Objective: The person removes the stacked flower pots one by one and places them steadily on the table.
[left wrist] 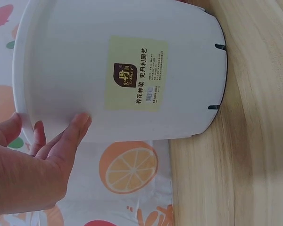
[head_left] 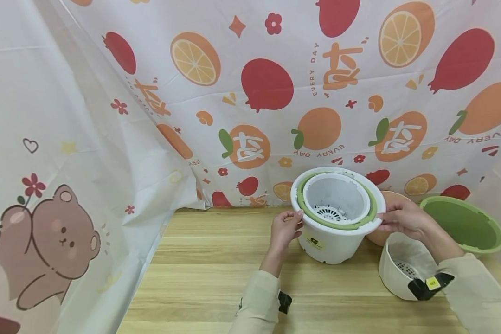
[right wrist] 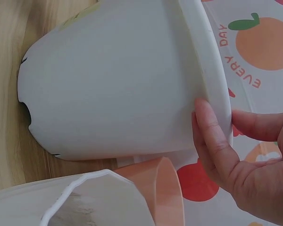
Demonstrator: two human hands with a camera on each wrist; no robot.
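A large white flower pot (head_left: 334, 243) with a yellowish label (left wrist: 137, 73) is at the back of the wooden table. Nested inside it are a green pot (head_left: 343, 224) and a smaller white pot (head_left: 350, 189) with a slotted bottom. My left hand (head_left: 285, 229) pinches the large pot's rim on the left, thumb on the rim and fingers against the wall below. On the opposite side my right hand (right wrist: 247, 160) grips the same rim between thumb and fingers. In the right wrist view, the pot's wall (right wrist: 118, 89) shows notches along its base.
Right of the large pot stand an orange pot (right wrist: 167, 193), partly hidden, a cream pot (head_left: 386, 266) with a perforated bottom, and a wide green pot (head_left: 463, 222). Behind the wooden table (head_left: 208, 260) hangs a fruit-print cloth (head_left: 221, 120). A bear-print cloth (head_left: 104, 176) hangs on the left.
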